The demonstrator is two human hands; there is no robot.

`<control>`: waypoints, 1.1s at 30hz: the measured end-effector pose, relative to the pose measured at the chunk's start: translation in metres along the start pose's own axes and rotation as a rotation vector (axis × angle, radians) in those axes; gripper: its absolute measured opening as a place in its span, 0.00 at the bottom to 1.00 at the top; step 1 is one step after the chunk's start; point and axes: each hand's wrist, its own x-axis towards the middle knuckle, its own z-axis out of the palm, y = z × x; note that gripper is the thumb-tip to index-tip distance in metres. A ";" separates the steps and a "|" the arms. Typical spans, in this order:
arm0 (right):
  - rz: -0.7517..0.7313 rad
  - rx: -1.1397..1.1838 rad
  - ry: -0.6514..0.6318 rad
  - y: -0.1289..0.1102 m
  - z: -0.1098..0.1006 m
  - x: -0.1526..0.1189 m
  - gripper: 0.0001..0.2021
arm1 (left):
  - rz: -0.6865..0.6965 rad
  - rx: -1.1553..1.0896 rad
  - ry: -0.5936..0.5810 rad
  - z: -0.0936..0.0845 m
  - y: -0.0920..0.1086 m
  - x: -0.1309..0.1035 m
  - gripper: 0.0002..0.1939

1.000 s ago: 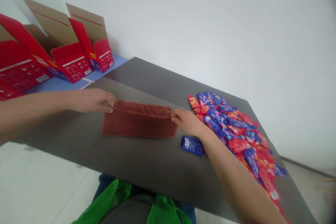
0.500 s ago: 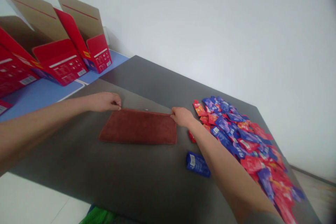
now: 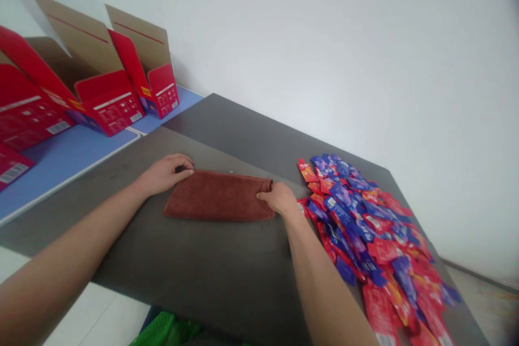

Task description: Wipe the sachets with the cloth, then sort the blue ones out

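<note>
A bright green mesh vest [image 3: 165, 331] is worn, and dark blue trousers [image 3: 149, 314] are glimpsed beside it. Both forearms [image 3: 77, 246] are seen bare, as are the left hand [image 3: 167, 174] and right hand [image 3: 281, 198].

Your dark grey tabletop [image 3: 227, 259] bears a folded, oblong reddish-brown cloth [image 3: 219, 197] between near and far edges, and heaped red and blue flat packets [image 3: 367, 221] along its right edge.
</note>
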 end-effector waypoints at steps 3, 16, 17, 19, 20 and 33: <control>-0.016 0.195 0.028 -0.008 0.010 0.002 0.13 | 0.020 -0.020 -0.019 -0.002 -0.003 0.000 0.18; -0.073 0.143 0.113 -0.021 -0.064 -0.001 0.12 | 0.044 -0.041 -0.170 -0.009 -0.008 -0.012 0.24; -0.101 0.079 0.143 -0.031 -0.060 -0.005 0.11 | 0.042 -0.031 -0.186 -0.009 -0.008 -0.012 0.25; -0.187 -0.071 0.201 -0.057 -0.040 -0.014 0.11 | 0.035 -0.008 -0.208 -0.009 -0.008 -0.013 0.26; -0.219 -0.113 0.196 -0.072 -0.027 -0.018 0.11 | 0.032 0.004 -0.216 -0.009 -0.008 -0.013 0.26; -0.586 -0.208 0.212 -0.091 0.063 -0.086 0.48 | 0.020 -0.059 -0.179 -0.008 -0.004 -0.021 0.22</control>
